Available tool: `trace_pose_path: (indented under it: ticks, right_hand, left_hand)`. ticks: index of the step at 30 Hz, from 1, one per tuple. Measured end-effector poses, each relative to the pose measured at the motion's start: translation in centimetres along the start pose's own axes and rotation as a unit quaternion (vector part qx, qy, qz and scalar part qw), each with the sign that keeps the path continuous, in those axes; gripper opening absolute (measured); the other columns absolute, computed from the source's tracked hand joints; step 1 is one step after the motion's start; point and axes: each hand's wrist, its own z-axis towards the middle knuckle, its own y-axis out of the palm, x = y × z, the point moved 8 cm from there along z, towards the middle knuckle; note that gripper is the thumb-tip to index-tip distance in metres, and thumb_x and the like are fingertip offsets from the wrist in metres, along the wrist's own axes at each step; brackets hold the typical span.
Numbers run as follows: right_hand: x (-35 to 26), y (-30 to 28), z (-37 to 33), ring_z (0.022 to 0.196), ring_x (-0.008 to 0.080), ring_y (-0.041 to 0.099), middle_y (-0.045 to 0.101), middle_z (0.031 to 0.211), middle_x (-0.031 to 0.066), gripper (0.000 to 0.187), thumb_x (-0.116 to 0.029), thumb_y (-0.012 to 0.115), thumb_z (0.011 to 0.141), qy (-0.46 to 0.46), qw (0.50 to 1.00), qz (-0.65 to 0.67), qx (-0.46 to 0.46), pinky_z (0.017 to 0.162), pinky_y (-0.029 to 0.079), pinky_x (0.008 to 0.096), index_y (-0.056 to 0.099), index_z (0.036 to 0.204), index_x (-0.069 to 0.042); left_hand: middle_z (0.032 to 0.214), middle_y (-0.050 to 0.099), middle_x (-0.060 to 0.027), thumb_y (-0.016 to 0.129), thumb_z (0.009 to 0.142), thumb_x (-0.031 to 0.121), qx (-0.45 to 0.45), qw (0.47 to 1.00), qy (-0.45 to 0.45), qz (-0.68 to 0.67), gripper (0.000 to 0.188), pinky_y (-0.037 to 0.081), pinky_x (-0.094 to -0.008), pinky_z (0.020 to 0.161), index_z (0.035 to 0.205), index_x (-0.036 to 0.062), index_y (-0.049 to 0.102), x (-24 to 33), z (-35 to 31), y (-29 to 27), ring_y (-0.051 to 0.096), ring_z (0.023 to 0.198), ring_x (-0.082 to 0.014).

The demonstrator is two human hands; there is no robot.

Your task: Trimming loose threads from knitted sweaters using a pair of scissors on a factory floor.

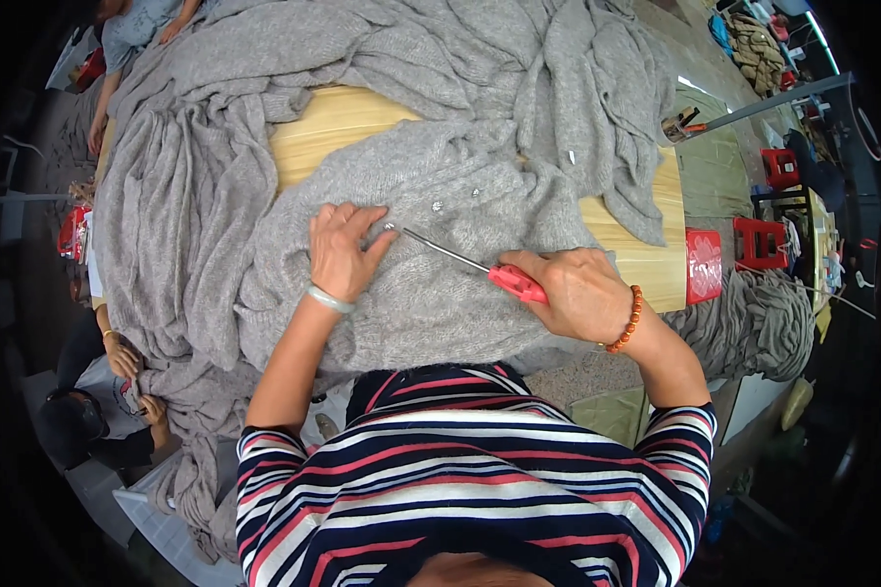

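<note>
A grey knitted garment point(411, 303) lies spread and rumpled in front of me. My right hand point(582, 292) is wrapped around the red handle of a screwdriver point(445, 251) with a thin metal shaft. Its tip points left and reaches a small shiny stud point(390, 227) on the knit. My left hand point(347, 245) rests on the garment beside that stud, thumb and forefinger apart on either side of it, holding nothing I can see. Further right on the knit sit two more sparkling studs, one point(438, 206) nearer and another point(476, 193) beyond it.
More grey knitwear point(382, 44) covers much of the wooden table point(338, 122). Past the right edge stand red stools point(703, 264) and a heap of grey fabric point(754, 323). Other people sit at the left, one with a hand point(120, 354) near the cloth.
</note>
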Motion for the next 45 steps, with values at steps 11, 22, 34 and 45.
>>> trace_pose_path:
  ticks: [11, 22, 34, 45]
  right_hand:
    - [0.1, 0.7, -0.7, 0.073, 0.0379, 0.07, 0.068, 0.074, 0.02, 0.034, -0.017, 0.068, 0.086, 0.022, 0.998, 0.013, -0.065, 0.064, 0.055, 0.0475, 0.063, 0.118, -0.007]
    - [2.6, -0.4, -2.9, 0.073, 0.0397, 0.068, 0.069, 0.079, 0.0212, 0.04, -0.015, 0.069, 0.085, 0.07, 0.997, 0.006, 0.023, 0.065, 0.053, 0.0476, 0.062, 0.124, -0.008]
    - [3.8, -0.3, -3.5, 0.07, 0.0393, 0.069, 0.068, 0.074, 0.0212, 0.034, -0.019, 0.068, 0.087, 0.096, 0.995, -0.022, 0.029, 0.063, 0.054, 0.0479, 0.065, 0.119, -0.007]
    - [3.8, -0.5, -2.9, 0.071, 0.0387, 0.07, 0.069, 0.075, 0.021, 0.031, -0.021, 0.067, 0.089, 0.086, 0.995, -0.038, 0.031, 0.063, 0.055, 0.0484, 0.067, 0.116, -0.007]
  left_hand:
    - [0.091, 0.066, -0.0038, 0.075, 0.08, 0.011, 0.047, 0.997, 0.031, -0.051, 0.012, 0.039, -0.0377, 0.087, 0.092, 0.008, 0.074, -1.7, -0.2, -0.3, 0.057, 0.097, -0.0263]
    - [0.113, 0.061, -0.0058, 0.079, 0.074, 0.013, -0.008, 0.99, 0.141, 0.02, 0.046, 0.037, -0.0421, 0.094, 0.118, 0.0097, 0.068, 7.6, 4.4, 0.2, 0.052, 0.111, -0.029]
    - [0.094, 0.066, -0.008, 0.073, 0.082, 0.007, -0.1, 0.984, 0.055, -0.134, 0.017, 0.043, -0.0399, 0.087, 0.098, 0.0069, 0.073, 2.4, 5.0, 5.3, 0.058, 0.097, -0.0292]
    - [0.1, 0.07, -0.0114, 0.078, 0.079, 0.017, -0.204, 0.978, 0.04, -0.006, 0.026, 0.043, -0.0415, 0.09, 0.102, 0.0078, 0.073, 2.1, 4.9, 7.2, 0.062, 0.102, -0.0306]
